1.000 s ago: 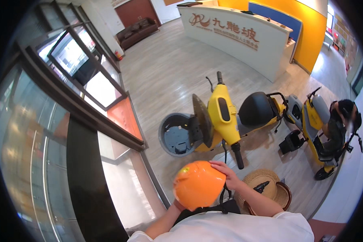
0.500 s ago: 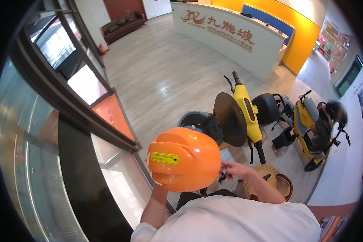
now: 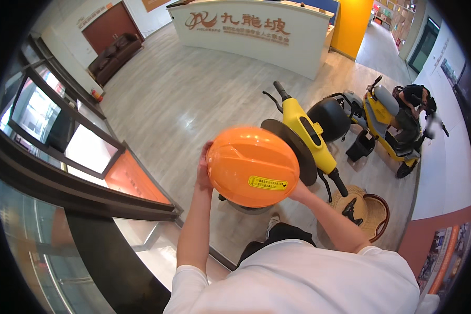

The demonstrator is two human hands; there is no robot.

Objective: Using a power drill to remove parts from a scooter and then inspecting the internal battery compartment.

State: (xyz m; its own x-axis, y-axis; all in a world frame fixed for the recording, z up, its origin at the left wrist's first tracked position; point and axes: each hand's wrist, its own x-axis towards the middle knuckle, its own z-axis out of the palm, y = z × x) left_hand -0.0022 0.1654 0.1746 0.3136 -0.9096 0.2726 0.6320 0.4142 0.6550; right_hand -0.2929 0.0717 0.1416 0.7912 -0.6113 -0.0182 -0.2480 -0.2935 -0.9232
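Note:
An orange hard hat (image 3: 250, 157) with a yellow label fills the middle of my view, held up between both hands. My left hand (image 3: 205, 166) grips its left edge, fingers partly hidden behind the shell. At its lower right edge is my right hand (image 3: 299, 190), closed on it with most fingers out of sight. Just beyond the hat stands a yellow scooter (image 3: 311, 136) with a black seat and a dark front panel. Low to the right, a round woven seat (image 3: 374, 222) with a curved wooden rim has a black tool (image 3: 350, 212) on it.
A second yellow-grey scooter (image 3: 382, 107) stands at right, with a person (image 3: 411, 97) bent over it beside a black bin (image 3: 361, 146). A white reception desk (image 3: 246, 52) and brown sofa (image 3: 115, 57) are at the back. Dark-framed glass panels (image 3: 57, 120) line the left.
The hard hat has been raised and turned, its label now at lower right. Both my hands have shifted to its sides. The view has swung, and the scooters sit higher in it.

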